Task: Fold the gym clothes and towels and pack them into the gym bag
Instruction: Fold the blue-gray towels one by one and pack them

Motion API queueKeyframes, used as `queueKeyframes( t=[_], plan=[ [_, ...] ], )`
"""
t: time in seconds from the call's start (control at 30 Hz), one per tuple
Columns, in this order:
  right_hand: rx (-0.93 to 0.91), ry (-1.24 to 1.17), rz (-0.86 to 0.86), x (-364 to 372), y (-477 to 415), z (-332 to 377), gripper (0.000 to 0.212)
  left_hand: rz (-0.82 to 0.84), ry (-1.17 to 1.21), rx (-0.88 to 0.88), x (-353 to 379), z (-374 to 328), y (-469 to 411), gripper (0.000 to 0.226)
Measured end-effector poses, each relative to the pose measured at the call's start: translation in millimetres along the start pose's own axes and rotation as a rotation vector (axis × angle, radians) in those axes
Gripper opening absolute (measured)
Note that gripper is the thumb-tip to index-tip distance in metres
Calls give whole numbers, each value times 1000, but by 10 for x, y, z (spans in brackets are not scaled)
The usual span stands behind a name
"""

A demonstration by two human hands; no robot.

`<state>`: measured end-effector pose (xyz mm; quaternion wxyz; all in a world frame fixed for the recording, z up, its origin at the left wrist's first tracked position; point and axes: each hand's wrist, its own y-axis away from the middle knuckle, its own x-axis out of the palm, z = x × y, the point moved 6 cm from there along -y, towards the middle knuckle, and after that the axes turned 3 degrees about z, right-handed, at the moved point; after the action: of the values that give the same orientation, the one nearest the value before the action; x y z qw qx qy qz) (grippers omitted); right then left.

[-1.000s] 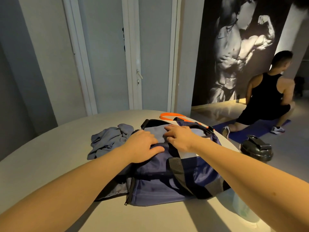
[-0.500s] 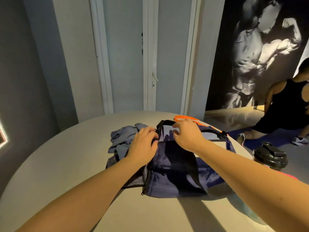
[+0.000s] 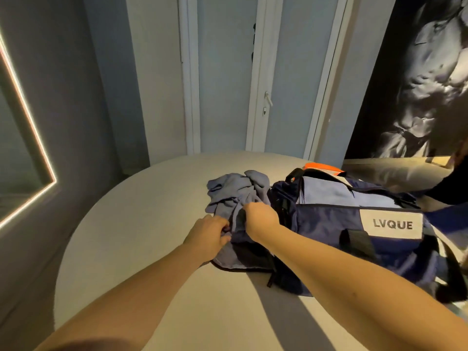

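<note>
Gym bag (image 3: pixel 329 224) sits centre-right on the table (image 3: pixel 141 224), blue towel (image 3: pixel 326 191) already tucked into its top. I've got left hand (image 3: pixel 209 236) and right hand (image 3: pixel 260 219) both clutching the bag's left end flap; grey garment (image 3: pixel 235 191) beside it, mid-frame, looks unfolded, so plenty left, I'd say.

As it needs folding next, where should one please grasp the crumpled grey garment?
I'd pinch the grey garment by its raised far folds, from above-left: the gym bag flanks its right, and the left hand and right hand crowd its near edge.
</note>
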<state>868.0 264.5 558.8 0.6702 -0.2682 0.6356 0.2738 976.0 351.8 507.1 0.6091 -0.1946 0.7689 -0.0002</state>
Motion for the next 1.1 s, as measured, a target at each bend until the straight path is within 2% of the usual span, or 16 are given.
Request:
queueKeyframes(
  t=[0.1,0.17,0.27,0.33,0.43,0.57,0.7,0.77,0.87,0.97,1.0,1.1],
  plan=[
    [-32,-35,-54,59,-142,220,28,-31,-37,-29,-23,281,63,12],
    [-59,-129,-61,70,-215,352,21,-46,-13,-54,-85,417,156,19],
    [-115,-349,-121,-68,-220,544,11,-169,218,-169,-383,582,371,16],
    [-163,-515,-151,-208,-141,657,19,-242,376,-224,-622,677,513,9],
    [-215,-649,-116,-423,84,866,27,-303,468,-270,-1010,775,733,7],
    [-232,-703,-84,-796,494,1111,29,-361,516,-295,-1618,689,1142,7],
    [-192,-683,-250,-1458,982,1116,30,-416,520,-247,-2254,483,1508,4],
    [-140,-690,-337,-1787,1235,1054,33,-442,546,-228,-2552,355,1635,16],
    [-95,-721,-435,-2181,1566,972,39,-405,473,-197,-2871,118,1750,22],
    [-73,-775,-442,-2388,1790,970,39,-238,405,-183,-2879,-140,1803,6],
    [-77,-777,-428,-2412,1830,985,37,-183,438,-168,-2843,-243,1832,8],
    [-92,-774,-406,-2469,1933,1026,38,-104,644,-122,-2786,-542,1886,41]
  ],
)
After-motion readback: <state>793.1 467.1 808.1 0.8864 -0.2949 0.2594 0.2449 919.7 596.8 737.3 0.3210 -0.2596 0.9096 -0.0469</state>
